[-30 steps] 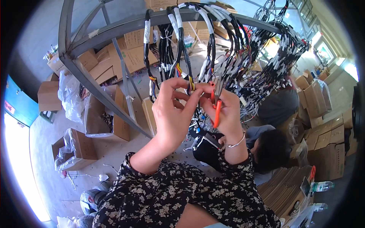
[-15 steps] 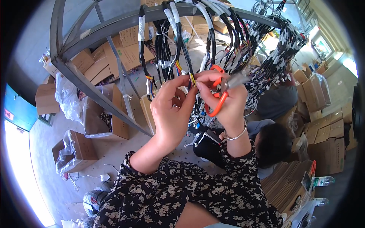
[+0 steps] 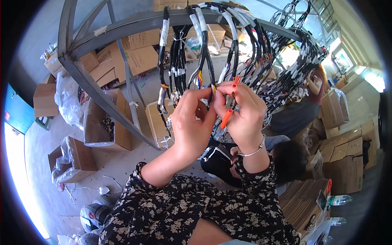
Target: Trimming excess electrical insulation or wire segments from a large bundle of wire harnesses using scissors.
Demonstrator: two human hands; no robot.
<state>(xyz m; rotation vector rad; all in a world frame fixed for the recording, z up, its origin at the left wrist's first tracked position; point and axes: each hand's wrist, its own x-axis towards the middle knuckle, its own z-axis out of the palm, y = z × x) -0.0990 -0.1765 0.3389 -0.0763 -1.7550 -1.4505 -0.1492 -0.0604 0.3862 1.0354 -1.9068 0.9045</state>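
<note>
A black-wrapped wire harness (image 3: 210,67) hangs from the metal rack, its yellow and other coloured wires (image 3: 213,90) bared between my fingertips. My left hand (image 3: 188,118) is closed, thumb and forefinger pinching these wires from the left. My right hand (image 3: 247,116) is closed too, its thumb and forefinger at the same wires. Tucked in its fingers is a pair of scissors with orange handles (image 3: 227,118), seen nearly edge-on; the blades are mostly hidden. Neighbouring harnesses (image 3: 162,61) with white tape and exposed coloured wires hang to the left.
A grey metal rack (image 3: 134,25) spans the far side, carrying a dense bundle of harnesses (image 3: 294,73) at right. Open cardboard boxes (image 3: 77,157) stand at left. One person (image 3: 288,157) is low down close by my right arm; another (image 3: 314,87) is farther right. Flattened cartons (image 3: 304,200) are stacked nearby.
The scissors have turned in my right hand: their loops now show edge-on and the blades no longer stick out to the right. Both hands stay at the wires; the view has shifted slightly.
</note>
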